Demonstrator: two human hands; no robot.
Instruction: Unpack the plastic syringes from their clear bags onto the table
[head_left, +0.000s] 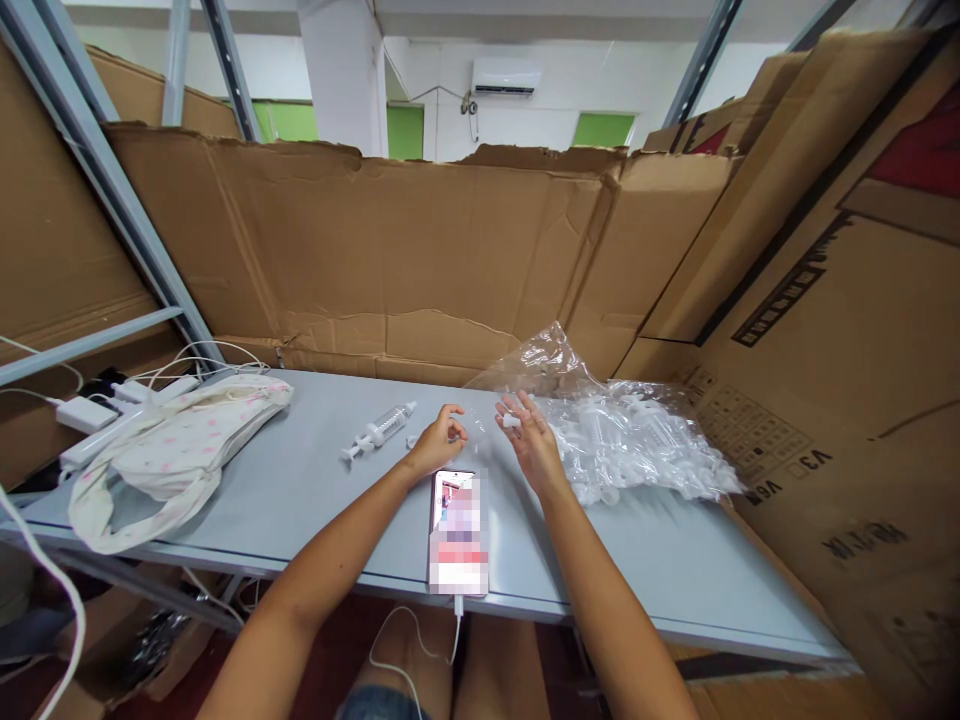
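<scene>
My left hand [441,441] hovers above the table behind the phone, its fingers loosely curled and apart, with nothing visible in them. A small clear and white piece [412,441] lies partly hidden beside it. My right hand [535,446] is raised at the left edge of a clear plastic bag [645,440] full of white and transparent plastic parts. Between its thumb and fingers sits a small white piece [511,421], perhaps a cap; its exact kind is too small to tell. A clear syringe [381,430] with a white plunger lies left of my left hand.
A phone [459,535] with a cable lies at the front of the grey table [315,500]. At left are a pale cloth bag [180,440] and power strips [97,430] with cables. Cardboard [420,240] walls the back; a big carton [847,400] borders the right.
</scene>
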